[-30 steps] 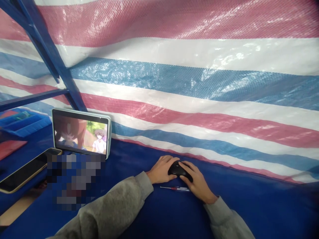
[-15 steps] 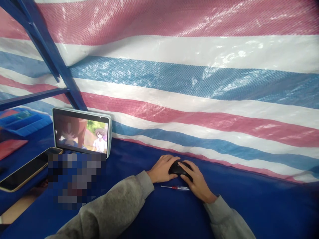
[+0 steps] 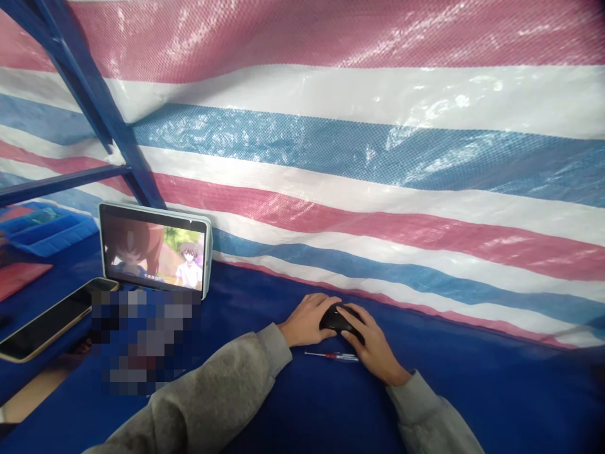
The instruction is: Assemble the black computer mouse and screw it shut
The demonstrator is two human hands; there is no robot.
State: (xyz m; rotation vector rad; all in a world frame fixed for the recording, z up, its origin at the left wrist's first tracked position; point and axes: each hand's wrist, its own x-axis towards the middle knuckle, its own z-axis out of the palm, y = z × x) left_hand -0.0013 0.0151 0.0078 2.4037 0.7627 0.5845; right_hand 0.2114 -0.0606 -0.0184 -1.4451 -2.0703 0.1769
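Observation:
A black computer mouse (image 3: 336,320) rests on the blue tabletop (image 3: 321,410), held from both sides. My left hand (image 3: 309,321) grips its left end, fingers curled over the far edge and thumb along the near side. Around the right end, my right hand (image 3: 373,343) is closed, with fingers lying across the top and the thumb at the near side. Just in front of the mouse lies a small screwdriver (image 3: 333,357) with a clear and red handle and a thin shaft pointing left. Part of the mouse is hidden under my fingers.
A tablet (image 3: 154,252) playing a cartoon leans at the back left. Nearby lie a phone (image 3: 51,321), a red flat item (image 3: 21,280) and a blue compartment tray (image 3: 51,230). Behind hangs a striped tarp (image 3: 378,157) beside a blue metal frame (image 3: 89,94). One patch is pixelated.
Both hands keep almost the same hold on the mouse. A line of subtitle text has appeared on the tablet screen.

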